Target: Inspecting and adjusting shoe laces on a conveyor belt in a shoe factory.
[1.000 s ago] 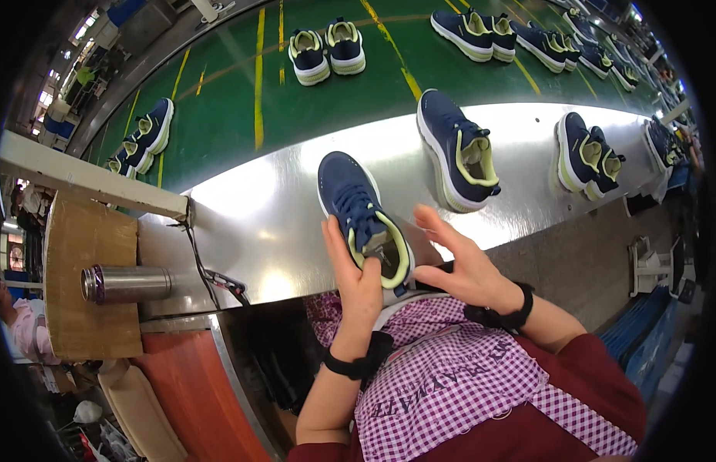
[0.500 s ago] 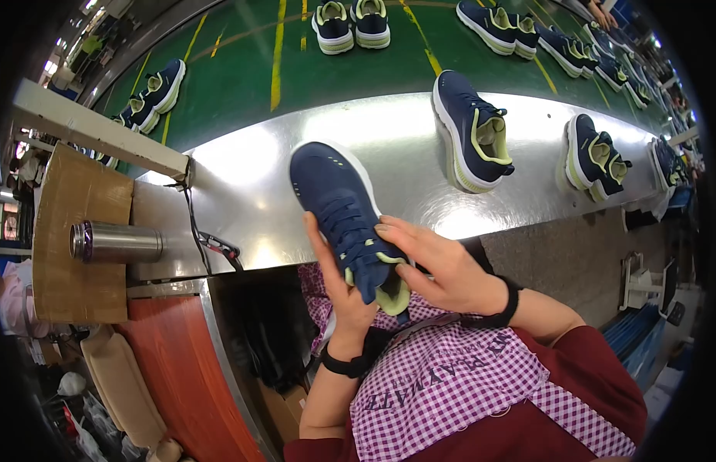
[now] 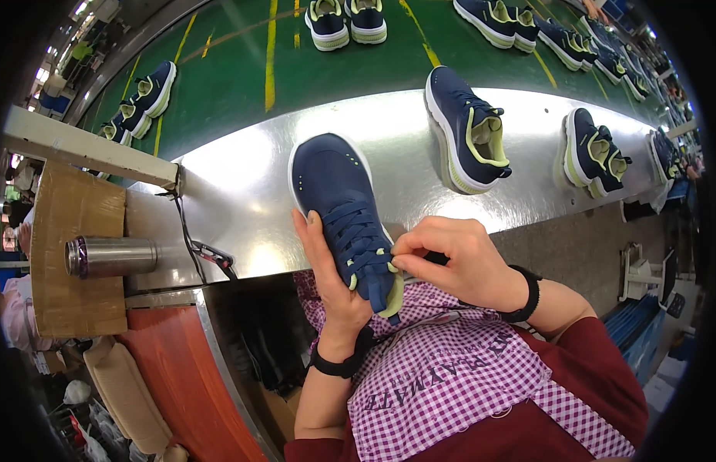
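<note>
A navy sneaker (image 3: 341,208) with a white sole and lime lining is held up over the front edge of the metal table, toe pointing away from me. My left hand (image 3: 333,285) wraps its left side and underside, with the fingers along the sole. At the right edge of the upper lace holes, beside the lime collar, my right hand (image 3: 454,258) pinches the sneaker with thumb and forefinger. Whether lace or edge lies between those fingertips is too small to tell. Another navy sneaker (image 3: 458,108) stands on the table to the right.
A metal table (image 3: 242,177) borders a green conveyor belt (image 3: 227,77) carrying several pairs of sneakers. One more pair (image 3: 585,150) sits at the table's right. On the left are a white bar (image 3: 88,146), cardboard (image 3: 73,300), a steel flask (image 3: 119,256) and a small red-and-black tool (image 3: 215,258).
My right hand has drawn back from over the shoe's opening to its right edge, its fingers now pinched. The held sneaker has turned slightly, more upright in view.
</note>
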{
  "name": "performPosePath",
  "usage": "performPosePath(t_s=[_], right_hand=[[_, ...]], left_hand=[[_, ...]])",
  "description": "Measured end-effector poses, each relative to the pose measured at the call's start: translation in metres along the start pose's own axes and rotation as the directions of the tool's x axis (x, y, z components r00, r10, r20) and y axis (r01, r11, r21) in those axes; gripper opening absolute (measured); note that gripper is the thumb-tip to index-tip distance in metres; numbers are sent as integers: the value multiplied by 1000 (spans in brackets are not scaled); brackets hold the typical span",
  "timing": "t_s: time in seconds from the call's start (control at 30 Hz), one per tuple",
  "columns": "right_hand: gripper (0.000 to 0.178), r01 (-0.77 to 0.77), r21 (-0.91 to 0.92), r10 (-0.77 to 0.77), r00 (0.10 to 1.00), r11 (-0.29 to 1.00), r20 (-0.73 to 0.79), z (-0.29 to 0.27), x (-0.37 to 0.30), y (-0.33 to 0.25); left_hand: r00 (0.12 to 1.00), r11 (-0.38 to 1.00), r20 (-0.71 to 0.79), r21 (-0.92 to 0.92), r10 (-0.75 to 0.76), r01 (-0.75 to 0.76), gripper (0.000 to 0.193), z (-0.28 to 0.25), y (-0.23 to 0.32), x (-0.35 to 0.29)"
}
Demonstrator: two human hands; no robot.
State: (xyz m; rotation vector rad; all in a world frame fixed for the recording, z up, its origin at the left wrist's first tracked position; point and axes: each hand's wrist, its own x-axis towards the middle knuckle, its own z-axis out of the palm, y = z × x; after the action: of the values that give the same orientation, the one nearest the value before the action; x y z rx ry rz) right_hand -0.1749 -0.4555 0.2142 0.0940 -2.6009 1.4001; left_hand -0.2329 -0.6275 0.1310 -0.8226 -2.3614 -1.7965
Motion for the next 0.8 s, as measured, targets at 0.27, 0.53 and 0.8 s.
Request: performPosePath(t_s=[0.27, 0.53, 0.8], right_hand=[[8, -69, 70, 72, 996, 995, -46, 0, -3, 3], [10, 6, -35, -10, 994, 999, -110, -1, -5, 4], [16, 216, -399, -329, 913, 891, -241, -1, 0, 2]], left_hand=[[998, 994, 9, 89, 55, -56, 93, 4, 11, 10], [994, 985, -50, 151, 93, -85, 89, 12, 16, 5], [999, 994, -54, 113, 10, -4, 86, 11, 20, 6]])
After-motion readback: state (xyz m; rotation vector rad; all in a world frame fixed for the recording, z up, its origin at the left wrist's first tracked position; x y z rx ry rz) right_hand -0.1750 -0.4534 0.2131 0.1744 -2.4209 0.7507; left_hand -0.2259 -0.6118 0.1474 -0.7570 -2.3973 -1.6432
